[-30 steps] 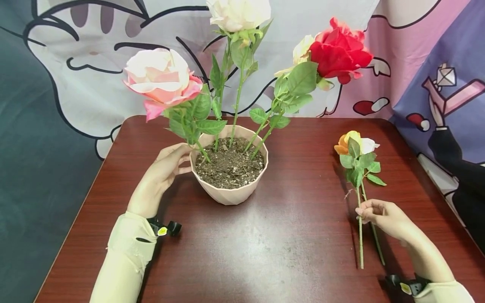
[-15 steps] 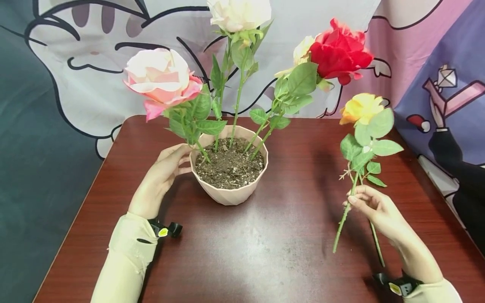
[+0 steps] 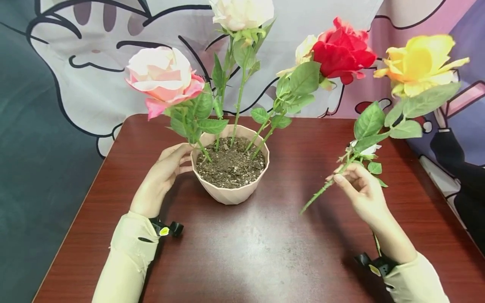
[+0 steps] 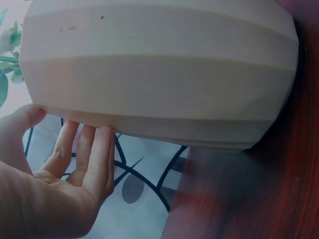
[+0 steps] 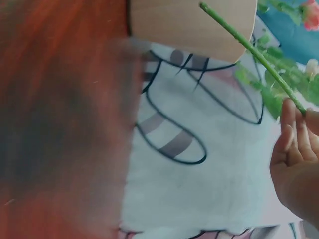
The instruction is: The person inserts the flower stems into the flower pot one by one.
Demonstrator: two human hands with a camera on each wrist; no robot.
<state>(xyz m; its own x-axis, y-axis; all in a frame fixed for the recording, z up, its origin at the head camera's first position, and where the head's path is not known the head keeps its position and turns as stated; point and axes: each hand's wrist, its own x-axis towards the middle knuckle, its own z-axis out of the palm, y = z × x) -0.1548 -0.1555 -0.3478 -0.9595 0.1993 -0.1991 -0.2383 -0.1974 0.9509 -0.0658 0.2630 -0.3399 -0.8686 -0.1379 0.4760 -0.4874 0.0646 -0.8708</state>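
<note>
My left hand rests against the left side of a beige faceted flowerpot, with its thumb at the rim and fairly straight fingers on the outer wall. Dark soil fills the pot. A pink-and-white rose, a white rose and a red rose stand in it, along with a cream bloom. To the right, my right hand pinches the stem of a yellow rose between thumb and fingers. That rose tilts, bloom up and right, cut end toward the pot.
A white rose lies on the red-brown table behind my right hand, mostly hidden by hand and leaves. A cartoon-print cloth hangs behind the table, and a dark green cloth hangs at left.
My right hand has lifted the yellow rose off the table beside the white one and moved it up and leftward, its stem end swinging toward the pot. My left hand has stayed at the pot.
</note>
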